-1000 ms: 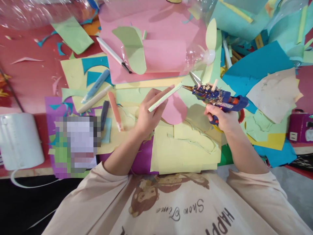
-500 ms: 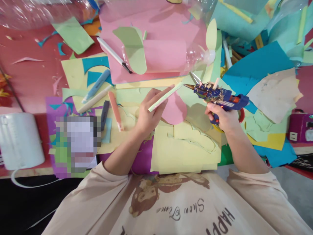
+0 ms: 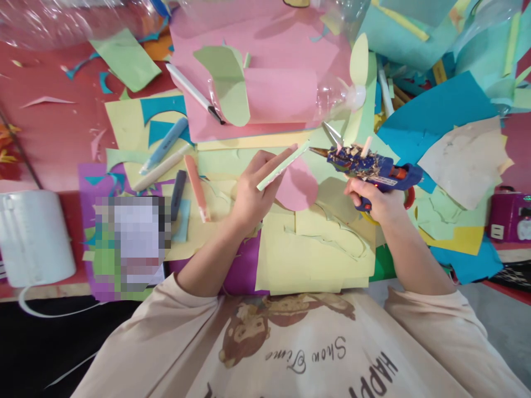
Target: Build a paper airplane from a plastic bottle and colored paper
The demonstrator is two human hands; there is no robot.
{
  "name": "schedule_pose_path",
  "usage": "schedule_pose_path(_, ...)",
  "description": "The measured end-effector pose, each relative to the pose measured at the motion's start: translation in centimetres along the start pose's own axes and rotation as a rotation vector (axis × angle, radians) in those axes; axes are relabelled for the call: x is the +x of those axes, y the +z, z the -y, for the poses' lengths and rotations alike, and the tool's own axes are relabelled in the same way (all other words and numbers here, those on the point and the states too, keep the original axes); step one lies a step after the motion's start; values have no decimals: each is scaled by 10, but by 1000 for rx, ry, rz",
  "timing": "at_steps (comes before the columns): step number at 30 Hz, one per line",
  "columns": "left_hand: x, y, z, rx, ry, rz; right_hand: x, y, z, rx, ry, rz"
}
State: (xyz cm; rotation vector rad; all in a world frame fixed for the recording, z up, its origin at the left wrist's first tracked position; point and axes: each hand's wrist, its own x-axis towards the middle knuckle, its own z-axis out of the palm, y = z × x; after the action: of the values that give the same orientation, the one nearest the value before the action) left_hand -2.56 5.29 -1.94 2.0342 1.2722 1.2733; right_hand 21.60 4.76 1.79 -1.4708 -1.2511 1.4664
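Observation:
My left hand [image 3: 258, 188] is closed on a narrow light-green paper strip [image 3: 282, 166], held aslant with its far end up and to the right. My right hand [image 3: 369, 196] grips a blue hot glue gun [image 3: 384, 174], its top crusted with scraps. The gun's nozzle points left, close to the strip's far end; whether they touch I cannot tell. Below the strip lies a rounded pink paper piece [image 3: 297, 187]. Beyond my hands rests a clear plastic bottle [image 3: 334, 99] wrapped in pink paper [image 3: 282, 95], with a green paper shape [image 3: 226, 83] at its left end.
Scissors [image 3: 333, 132] lie partly hidden beyond the glue gun. Several markers, including a blue one [image 3: 166, 145] and an orange one [image 3: 197, 188], are left of my hands. A white case [image 3: 37, 237] stands far left. Blue paper [image 3: 440, 121] and a purple box [image 3: 510, 214] are at right.
The strip has shifted slightly right and down in my left hand. The glue gun has moved a little left and its nozzle sits slightly lower.

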Motion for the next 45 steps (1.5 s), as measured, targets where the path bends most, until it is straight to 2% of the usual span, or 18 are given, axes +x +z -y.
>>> schedule_pose_path(4,-2,0,1,94,27,49,-2,0,3,-42,-26,134)
schedule_pose_path(8,-2,-1,2,138,67,64,-3,5,8,-89,-40,193)
schedule_pose_path(22,-4,-3,-1,215,11,170,-8,12,8,-116,16,241)
schedule_pose_path(27,-3,-4,-3,240,-20,199,-9,12,6,-157,-11,231)
schedule_pose_path(33,-3,-4,-4,248,-34,206,-10,13,4,-182,-32,245)
schedule_pose_path(45,-4,-4,-2,254,31,187,-11,16,7,-196,-53,235)
